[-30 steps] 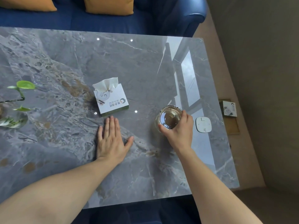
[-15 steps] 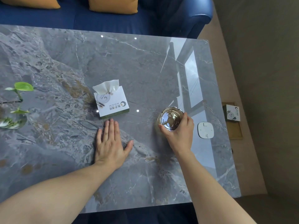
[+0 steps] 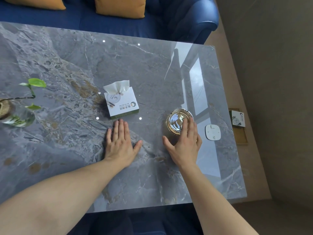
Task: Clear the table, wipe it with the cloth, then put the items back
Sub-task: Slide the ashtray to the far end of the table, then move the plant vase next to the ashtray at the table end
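One hand is letting go of the ashtray.

We are loosening our right hand (image 3: 185, 143) from the glass ashtray (image 3: 179, 120): half a second ago it was pinching the rim, now the thumb is splayed clear and only the fingers are lying on the near edge, grasping nothing. The ashtray is sitting on the desk (image 3: 152, 68) near its right side. Our left hand (image 3: 120, 140) is still pressing flat, released, beside the tissue box (image 3: 121, 101). We judge items are being put back.

A glossy grey marble-patterned table (image 3: 67, 68) carried a white square tissue box (image 3: 122, 106), a clear round glass ashtray (image 3: 177, 122), a small white rounded-square clock (image 3: 213, 132), and a glass-vased green plant (image 3: 18, 114) at its left edge.
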Demonstrator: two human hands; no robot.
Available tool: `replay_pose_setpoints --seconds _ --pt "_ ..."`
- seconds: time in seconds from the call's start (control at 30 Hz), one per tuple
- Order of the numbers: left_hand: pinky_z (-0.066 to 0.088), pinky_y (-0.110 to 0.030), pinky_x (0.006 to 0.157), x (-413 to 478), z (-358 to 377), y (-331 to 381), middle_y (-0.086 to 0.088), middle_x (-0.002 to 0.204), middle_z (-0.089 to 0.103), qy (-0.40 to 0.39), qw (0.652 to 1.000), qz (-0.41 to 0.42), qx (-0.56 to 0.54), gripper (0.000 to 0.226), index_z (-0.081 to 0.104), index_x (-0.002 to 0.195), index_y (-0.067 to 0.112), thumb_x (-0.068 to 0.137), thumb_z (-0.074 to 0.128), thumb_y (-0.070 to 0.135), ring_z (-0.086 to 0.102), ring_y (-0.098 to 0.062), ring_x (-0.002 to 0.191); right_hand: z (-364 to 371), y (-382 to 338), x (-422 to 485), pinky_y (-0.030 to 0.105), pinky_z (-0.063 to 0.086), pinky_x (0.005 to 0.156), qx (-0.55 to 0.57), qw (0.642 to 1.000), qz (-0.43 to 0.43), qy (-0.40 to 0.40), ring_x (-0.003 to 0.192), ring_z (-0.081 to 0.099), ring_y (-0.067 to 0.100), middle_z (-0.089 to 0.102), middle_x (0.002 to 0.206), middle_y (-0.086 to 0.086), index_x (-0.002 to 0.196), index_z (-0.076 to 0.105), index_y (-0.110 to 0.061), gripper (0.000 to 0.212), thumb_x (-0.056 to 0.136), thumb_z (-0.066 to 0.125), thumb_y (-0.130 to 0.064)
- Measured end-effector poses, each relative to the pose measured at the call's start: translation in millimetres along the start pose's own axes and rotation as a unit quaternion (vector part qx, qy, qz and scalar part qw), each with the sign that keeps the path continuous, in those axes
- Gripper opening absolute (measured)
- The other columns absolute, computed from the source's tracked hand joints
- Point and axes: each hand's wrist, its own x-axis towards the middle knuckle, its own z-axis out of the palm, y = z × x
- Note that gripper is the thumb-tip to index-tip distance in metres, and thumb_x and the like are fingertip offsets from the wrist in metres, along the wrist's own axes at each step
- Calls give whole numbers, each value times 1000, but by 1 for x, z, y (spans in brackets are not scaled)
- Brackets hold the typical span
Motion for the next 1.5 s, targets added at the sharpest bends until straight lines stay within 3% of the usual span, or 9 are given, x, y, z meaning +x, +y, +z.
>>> replay_pose_setpoints --seconds 0.13,0.23,0.43,0.7,0.87,1.03,1.17,1.37,1.5 --pt "-14 -47 122 8 -19 -4 -10 161 -34 -116 993 16 -7 102 -23 154 8 91 20 76 -32 -23 148 1 -27 -26 43 24 119 -9 998 -67 -7 156 13 18 21 169 3 161 25 -16 96 85 50 -68" --pt "-8 -44 124 7 -40 -22 -9 166 -23 -140 987 74 -28 95 -12 158 11 94 27 70 -23 -21 152 5 -54 -42 41 21 119 -24 995 -89 -39 156 12 17 21 168 0 161 26 -19 89 89 47 -68" --pt "18 -41 122 -15 -70 -86 -9 163 28 -44 982 180 -24 70 27 155 11 99 38 52 23 -24 151 9 -111 -59 42 20 120 -67 983 -125 -119 156 10 18 19 169 -2 162 20 -26 82 93 24 -70" --pt "26 -42 119 -42 -81 -192 -11 156 42 -10 985 172 -14 68 43 148 11 96 32 53 35 -26 146 20 -198 -89 42 19 119 -91 976 -124 -154 156 13 18 18 169 -2 162 20 -27 79 96 31 -69" --pt "46 -43 102 -57 -90 -264 -11 129 65 19 986 165 -26 64 64 124 10 87 33 52 59 -29 123 30 -258 -108 41 24 117 -106 974 -120 -163 152 23 18 29 166 -3 159 31 -24 76 96 33 -67" --pt "51 -42 92 -67 -101 -327 -7 118 68 31 986 161 -31 53 67 113 12 88 36 48 64 -27 110 42 -320 -128 42 35 108 -103 976 -117 -155 139 43 21 51 150 -3 147 48 -22 73 90 29 -64" --pt "52 -42 88 -71 -108 -370 -6 115 68 37 987 154 -41 51 65 112 12 89 35 47 65 -26 107 51 -361 -137 42 36 104 -95 976 -116 -159 135 46 21 54 144 -4 143 51 -24 67 91 34 -62" --pt "51 -46 93 -61 -107 -429 -11 119 66 43 992 109 -44 62 66 116 9 88 29 50 63 -30 110 64 -409 -136 42 35 109 -67 979 -123 -150 137 44 21 51 148 -3 147 47 -23 63 96 43 -60" --pt "46 -47 102 -53 -100 -462 -14 137 58 56 995 69 -44 55 61 127 8 92 44 47 53 -31 129 76 -436 -130 42 36 109 0 984 -115 -138 135 46 22 54 146 -1 151 43 -21 69 95 50 -60"
